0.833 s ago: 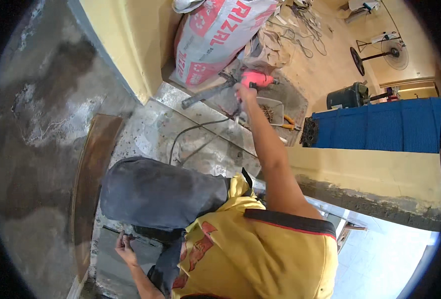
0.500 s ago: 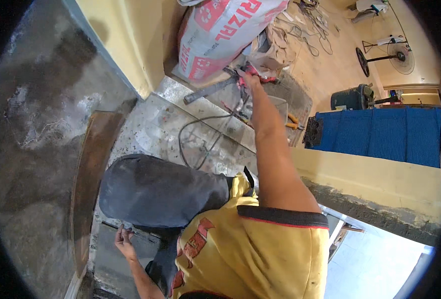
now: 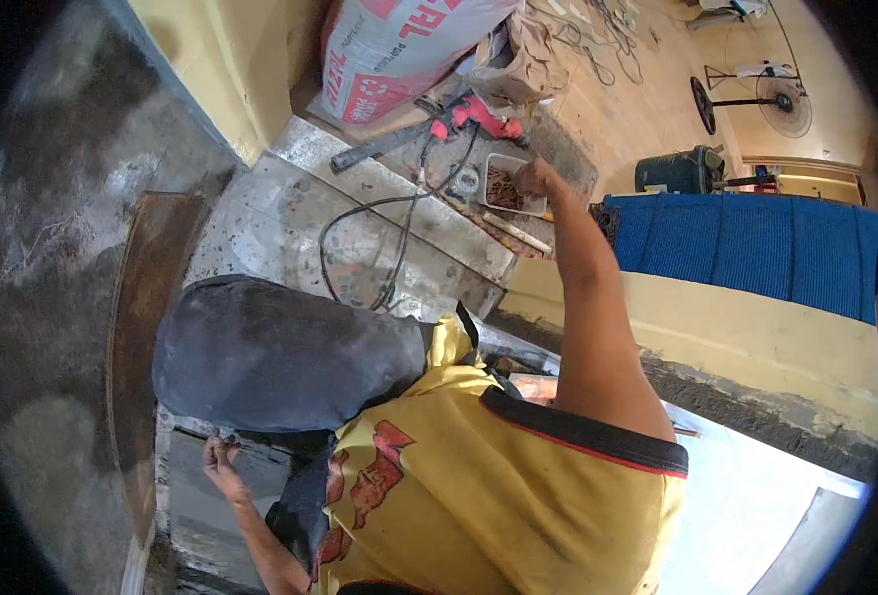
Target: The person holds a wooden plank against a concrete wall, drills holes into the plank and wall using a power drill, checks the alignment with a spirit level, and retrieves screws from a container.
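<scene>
My right hand (image 3: pixel 535 178) reaches out to the right edge of a small white plastic tub (image 3: pixel 500 162) filled with brown screws or nails. Its fingers curl down at the tub; what they hold, if anything, is too small to make out. Left of the tub lies a red power tool (image 3: pixel 479 119) with a black cord (image 3: pixel 360 206), touched by neither hand. Down by my bent knee, my left hand (image 3: pixel 223 466) has its fingers drawn together beside the dark trouser leg (image 3: pixel 270 352). Whatever might be between them does not show.
A white and red sack (image 3: pixel 389 59) stands behind the tool, with a dark tube (image 3: pixel 384 147) before it. Crumpled brown paper (image 3: pixel 528 59) sits beside the sack. A wooden board (image 3: pixel 151 327) runs along the left. Blue ribbed material (image 3: pixel 737 243) and a standing fan (image 3: pixel 781 102) are at right.
My right hand has let go of the red power tool and moved right to the tub. The tool now lies on the floor. My left hand stays beside my leg as the view shifts.
</scene>
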### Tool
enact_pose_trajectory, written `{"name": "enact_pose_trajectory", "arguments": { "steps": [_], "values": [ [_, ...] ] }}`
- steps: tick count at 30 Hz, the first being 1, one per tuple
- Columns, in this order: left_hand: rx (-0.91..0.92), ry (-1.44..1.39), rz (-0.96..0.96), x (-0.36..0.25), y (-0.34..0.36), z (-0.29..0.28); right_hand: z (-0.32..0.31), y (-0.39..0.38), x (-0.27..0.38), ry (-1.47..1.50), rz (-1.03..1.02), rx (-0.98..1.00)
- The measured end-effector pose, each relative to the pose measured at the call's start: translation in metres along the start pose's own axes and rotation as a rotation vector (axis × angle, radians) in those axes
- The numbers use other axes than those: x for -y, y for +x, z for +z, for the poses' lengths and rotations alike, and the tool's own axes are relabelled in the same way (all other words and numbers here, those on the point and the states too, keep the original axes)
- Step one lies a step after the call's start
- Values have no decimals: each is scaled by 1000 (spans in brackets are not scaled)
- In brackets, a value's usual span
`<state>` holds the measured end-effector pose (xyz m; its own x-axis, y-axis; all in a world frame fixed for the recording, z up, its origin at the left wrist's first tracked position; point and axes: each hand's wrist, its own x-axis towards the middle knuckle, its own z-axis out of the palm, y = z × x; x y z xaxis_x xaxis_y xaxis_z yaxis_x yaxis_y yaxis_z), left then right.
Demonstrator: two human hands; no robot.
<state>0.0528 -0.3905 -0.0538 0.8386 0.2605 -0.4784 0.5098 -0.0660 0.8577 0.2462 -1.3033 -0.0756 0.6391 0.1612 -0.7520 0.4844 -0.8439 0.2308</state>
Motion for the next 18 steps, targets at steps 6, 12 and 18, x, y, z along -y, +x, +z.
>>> {"name": "enact_pose_trajectory", "arguments": {
  "steps": [6, 12, 18],
  "values": [
    [-14, 2, -28, 13, 0, -13, 50, 15, 42, 30, 348, 180],
    [-79, 67, -49, -10, -17, -19, 72, 35, 77, 932, 795, -758],
    [15, -46, -53, 16, 18, 7, 179, 12, 8, 590, 865, -222]
  ]
}}
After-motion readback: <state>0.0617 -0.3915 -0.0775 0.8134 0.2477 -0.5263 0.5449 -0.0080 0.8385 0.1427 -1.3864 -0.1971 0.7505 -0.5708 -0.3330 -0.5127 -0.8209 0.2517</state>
